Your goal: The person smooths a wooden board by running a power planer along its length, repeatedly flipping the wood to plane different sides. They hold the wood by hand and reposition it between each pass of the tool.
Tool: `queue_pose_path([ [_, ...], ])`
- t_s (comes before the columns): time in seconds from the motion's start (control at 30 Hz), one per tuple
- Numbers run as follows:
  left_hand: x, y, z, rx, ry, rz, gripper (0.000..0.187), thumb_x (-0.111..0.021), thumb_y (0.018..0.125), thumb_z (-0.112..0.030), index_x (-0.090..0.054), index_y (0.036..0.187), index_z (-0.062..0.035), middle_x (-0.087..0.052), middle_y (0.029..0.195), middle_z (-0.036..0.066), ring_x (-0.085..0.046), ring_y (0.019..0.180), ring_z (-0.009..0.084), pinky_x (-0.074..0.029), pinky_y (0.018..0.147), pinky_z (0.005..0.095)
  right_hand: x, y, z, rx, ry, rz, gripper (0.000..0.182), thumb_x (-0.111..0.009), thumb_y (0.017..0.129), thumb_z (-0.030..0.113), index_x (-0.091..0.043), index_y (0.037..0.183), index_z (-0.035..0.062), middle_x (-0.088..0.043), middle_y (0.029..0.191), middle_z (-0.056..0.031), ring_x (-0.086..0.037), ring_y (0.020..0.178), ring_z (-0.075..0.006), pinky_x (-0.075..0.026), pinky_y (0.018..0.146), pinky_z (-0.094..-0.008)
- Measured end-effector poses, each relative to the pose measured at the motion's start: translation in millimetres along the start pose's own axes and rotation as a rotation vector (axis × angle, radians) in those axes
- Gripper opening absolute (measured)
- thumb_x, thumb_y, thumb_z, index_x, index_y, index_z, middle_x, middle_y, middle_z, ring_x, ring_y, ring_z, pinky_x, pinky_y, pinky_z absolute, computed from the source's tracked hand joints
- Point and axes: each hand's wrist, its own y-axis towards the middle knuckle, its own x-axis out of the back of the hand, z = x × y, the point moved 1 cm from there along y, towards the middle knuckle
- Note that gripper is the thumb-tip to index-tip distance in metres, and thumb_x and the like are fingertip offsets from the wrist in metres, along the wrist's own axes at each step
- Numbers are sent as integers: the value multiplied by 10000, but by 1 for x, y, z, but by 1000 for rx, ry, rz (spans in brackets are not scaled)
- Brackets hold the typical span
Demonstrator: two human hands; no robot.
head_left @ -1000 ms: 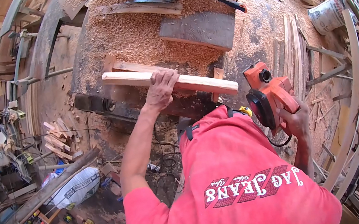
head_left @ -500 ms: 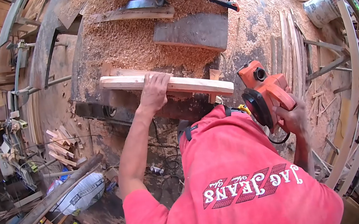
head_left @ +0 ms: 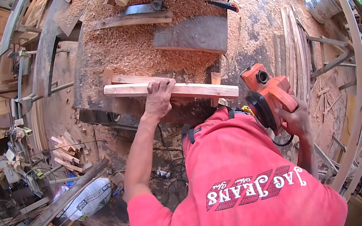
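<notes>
My left hand (head_left: pixel 158 99) is closed over the upper edge of a pale wooden bar (head_left: pixel 206 90), left of its middle. The bar lies at a slight slant above the near edge of a bench strewn with shavings. Another wooden strip (head_left: pixel 124 78) shows just behind it. In my right hand (head_left: pixel 296 117) is an orange electric planer (head_left: pixel 272 91), gripped by its handle. The planer is off to the right of the bar, apart from it, with its dark side turned toward my body. My palm and some fingers are hidden on both hands.
A grey block (head_left: pixel 192 35), a curved wooden piece (head_left: pixel 133 20) and a handsaw (head_left: pixel 223 5) lie among wood shavings (head_left: pixel 119 49). Long strips (head_left: pixel 295 52) lie on the right, near a white bucket (head_left: pixel 322 3). Small offcuts (head_left: pixel 66 152) and a sack (head_left: pixel 88 198) are on the left.
The bar and my left hand have shifted slightly right in view, and the bar appears turned a little about its length. The planer stays in my right hand, nearly still.
</notes>
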Motion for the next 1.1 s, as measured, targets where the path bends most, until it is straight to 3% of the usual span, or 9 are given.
queue_pose_path([
  [0.2, 7, -1, -4, 104, -83, -6, 644, -647, 682, -7, -520, 1302, -128, -498, 1267, 87, -451, 1236, 293, -283, 1083, 497, -1, -2, 3, -5, 26, 4, 236, -729, 741, 69, -665, 944, -33, -668, 825, -41, -609, 753, -109, -493, 697, -283],
  [0.37, 2, 3, 1, 20, -286, 44, 578, -654, 725, -22, -519, 1282, -97, -499, 1355, 95, -440, 1308, 295, -301, 1130, 478, 0, 5, -1, 6, 23, 51, 250, -734, 745, 62, -666, 965, -35, -674, 833, -50, -619, 771, -112, -497, 703, -284],
  [0.53, -6, 6, -9, -40, -310, 8, 559, -639, 726, -10, -520, 1267, -85, -531, 1310, 100, -459, 1289, 298, -325, 1127, 458, -4, 12, 6, -22, 70, 96, 311, -739, 748, 52, -676, 1037, -43, -692, 876, -57, -642, 811, -125, -511, 744, -292],
  [0.8, -2, 2, 5, -49, -323, 10, 566, -601, 710, 23, -526, 1257, -104, -538, 1298, 98, -435, 1316, 301, -298, 1158, 454, 7, 14, 13, -1, -21, 98, 293, -754, 748, 82, -677, 1004, -37, -694, 835, -54, -637, 747, -127, -514, 687, -303],
  [0.87, 2, 4, 6, -48, -314, -51, 582, -602, 690, 30, -532, 1247, -124, -531, 1278, 76, -445, 1285, 301, -306, 1144, 454, 15, 16, 0, 141, -213, 172, 312, -767, 749, 115, -678, 1013, -24, -687, 788, -69, -631, 714, -124, -512, 665, -309],
  [0.93, 4, 0, 9, -58, -291, -1, 603, -653, 728, -20, -523, 1303, -145, -513, 1338, 78, -407, 1338, 308, -249, 1168, 483, 18, 15, 2, 184, -246, 181, 309, -767, 756, 131, -677, 1016, -8, -693, 777, -107, -670, 727, -162, -520, 667, -333],
  [1.0, 12, -9, 12, 113, -133, 7, 669, -750, 771, -183, -491, 1388, -176, -460, 1434, 73, -323, 1414, 307, -169, 1187, 518, 14, 14, 12, 288, -295, 269, 228, -747, 757, 112, -667, 934, -8, -647, 736, -84, -626, 687, -167, -502, 656, -338],
  [1.03, 16, -15, 18, 199, -126, 28, 764, -756, 814, -424, -436, 1452, -151, -371, 1520, 107, -236, 1459, 330, -90, 1197, 544, 11, 14, 9, 303, -270, 282, 240, -748, 753, 117, -666, 942, -5, -656, 750, -131, -661, 692, -198, -513, 658, -356],
  [1.1, 11, -28, 42, 353, -141, -103, 820, -727, 815, -506, -409, 1468, -126, -330, 1540, 144, -203, 1469, 348, -84, 1196, 554, 5, 21, -4, 389, -359, 334, 257, -751, 750, 123, -669, 959, 0, -656, 760, -147, -673, 695, -208, -515, 653, -360],
])
